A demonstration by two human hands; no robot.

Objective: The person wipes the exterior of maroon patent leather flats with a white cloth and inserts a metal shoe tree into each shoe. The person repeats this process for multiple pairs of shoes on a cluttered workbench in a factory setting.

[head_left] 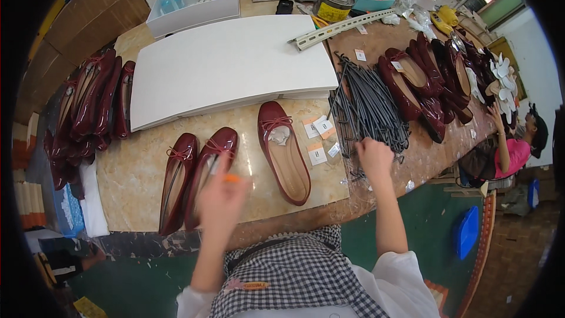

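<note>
Smeared by motion, my left hand [220, 200] is over one dark red ballet flat [225, 137] with a bow, and a small orange object [231, 178] sticks out from its fingers. To its left lies another flat [180, 152] with a thin dark rod along its inside. A third flat [301, 171], with crumpled paper in its toe, rests between my hands. My right hand [375, 158] is closed at the near ends of a heap of dark grey rods [376, 100]; it seems to pinch one, though its fingertips partly hide it.
A stack of white board [229, 65] lies behind the shoes. Small tags [316, 153] lie right of the third flat. More flats are piled left [88, 100] and right [424, 76]. A metal angle bar [341, 28] crosses the board's corner. Another person [511, 153] sits at far right.
</note>
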